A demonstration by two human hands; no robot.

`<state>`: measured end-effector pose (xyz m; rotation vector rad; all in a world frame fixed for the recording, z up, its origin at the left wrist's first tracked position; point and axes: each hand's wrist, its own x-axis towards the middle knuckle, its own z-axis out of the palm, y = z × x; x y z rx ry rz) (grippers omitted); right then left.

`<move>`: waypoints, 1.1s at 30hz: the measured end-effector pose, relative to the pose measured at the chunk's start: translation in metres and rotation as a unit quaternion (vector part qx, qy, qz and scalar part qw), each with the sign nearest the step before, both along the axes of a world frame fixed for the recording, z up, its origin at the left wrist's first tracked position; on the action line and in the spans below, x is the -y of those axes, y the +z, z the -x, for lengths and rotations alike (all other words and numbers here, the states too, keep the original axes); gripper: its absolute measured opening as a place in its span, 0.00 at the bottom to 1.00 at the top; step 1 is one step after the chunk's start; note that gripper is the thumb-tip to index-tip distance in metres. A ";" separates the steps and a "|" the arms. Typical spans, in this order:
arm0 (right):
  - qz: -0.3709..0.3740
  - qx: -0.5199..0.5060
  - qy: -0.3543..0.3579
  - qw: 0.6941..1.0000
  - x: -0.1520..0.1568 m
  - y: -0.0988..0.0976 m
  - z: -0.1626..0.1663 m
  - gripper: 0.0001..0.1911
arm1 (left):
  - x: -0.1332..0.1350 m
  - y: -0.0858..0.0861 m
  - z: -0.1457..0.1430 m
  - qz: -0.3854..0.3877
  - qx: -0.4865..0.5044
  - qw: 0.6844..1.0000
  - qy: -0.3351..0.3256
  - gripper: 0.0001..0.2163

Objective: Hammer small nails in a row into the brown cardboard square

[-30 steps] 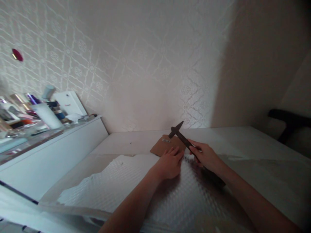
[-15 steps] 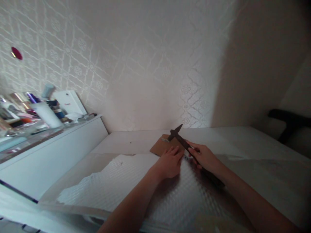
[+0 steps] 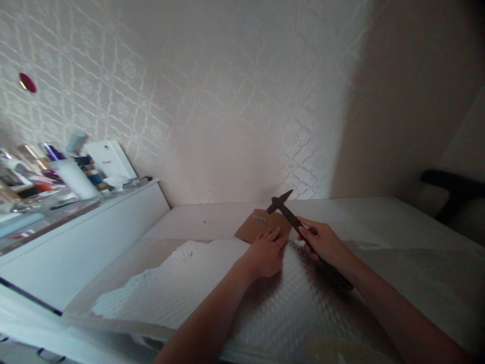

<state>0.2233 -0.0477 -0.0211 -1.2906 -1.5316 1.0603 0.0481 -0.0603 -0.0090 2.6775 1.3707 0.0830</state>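
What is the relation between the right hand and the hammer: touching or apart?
Touching: the head view shows the right hand closed around the hammer, hiding part of it.

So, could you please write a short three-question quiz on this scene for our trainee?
1. Which hand holds the hammer?
2. True or false: the left hand rests on the brown piece.
3. In the picture, the hammer's head is nearest to: (a) the brown piece, (b) the red disc, (c) the white box.

Key:
1. The right hand.
2. True.
3. (a).
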 end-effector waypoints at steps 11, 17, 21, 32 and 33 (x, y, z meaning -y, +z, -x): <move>0.025 -0.003 0.025 0.999 0.000 0.001 0.003 0.24 | -0.001 -0.002 0.001 -0.004 -0.003 1.000 0.005 0.24; 0.023 0.013 -0.004 1.000 0.003 0.004 0.004 0.25 | 0.000 0.001 0.000 0.002 -0.006 1.000 0.003 0.23; 0.018 0.031 0.023 0.999 0.003 0.005 0.004 0.25 | 0.000 0.000 0.001 0.003 -0.009 1.000 0.004 0.24; 0.007 0.009 0.010 1.000 0.004 0.006 0.004 0.25 | 0.000 0.001 0.001 -0.008 -0.007 1.000 0.003 0.23; 0.003 0.008 0.002 1.000 0.004 0.006 0.004 0.25 | 0.000 0.000 0.001 -0.008 -0.007 1.000 0.003 0.23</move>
